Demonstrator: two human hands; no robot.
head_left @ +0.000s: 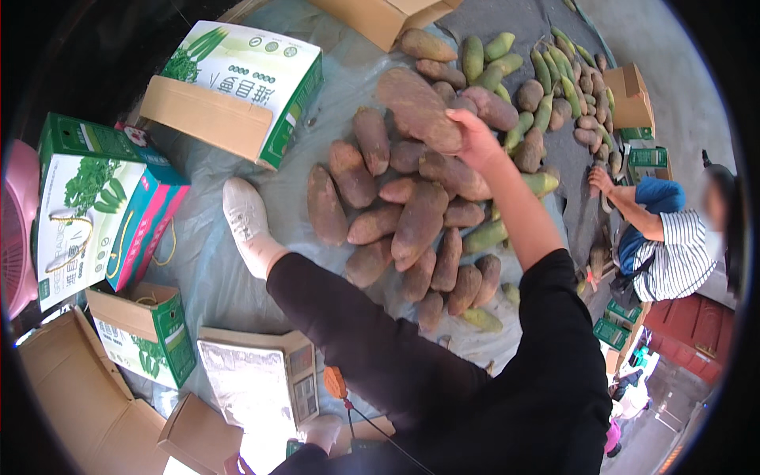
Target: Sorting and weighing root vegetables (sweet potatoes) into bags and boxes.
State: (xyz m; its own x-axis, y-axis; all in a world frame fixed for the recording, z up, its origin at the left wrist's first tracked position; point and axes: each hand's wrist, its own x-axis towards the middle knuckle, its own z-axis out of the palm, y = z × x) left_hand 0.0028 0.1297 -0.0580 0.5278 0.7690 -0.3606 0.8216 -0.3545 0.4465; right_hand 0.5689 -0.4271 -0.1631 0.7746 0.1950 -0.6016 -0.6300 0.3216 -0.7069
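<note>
**Black sleeve in front, right hand holding a big reddish-brown root by one end**

Your black sleeve [546, 297] is filling the foreground, with your bare forearm [521, 207] showing beyond it and your right hand [480, 141] at the far end. The reddish-brown root [413, 107] is lying leftward of your fingers, over the upper part of the heap of brown roots [419, 226]. Its long axis is running from upper left, where the free end is pointing away from you, down to lower right, where your grip is meeting it. Your right hand is the nearer one; your left is not showing clearly, so you cannot tell what it is doing.

Your right fingers are closing around that lower-right end. The thumb is lying across the upper face, while the others are disappearing behind, so you cannot tell how far they are wrapping.

The held root is looking thick, blunt and elongated, its dull skin showing rough, earthy patches. It is appearing larger than most of its neighbours, perhaps partly because it is sitting closer to the camera. Green radishes [473, 57] are lying just beyond it, and a pale plastic sheet [291, 186] is spreading across the floor to its left.
</note>
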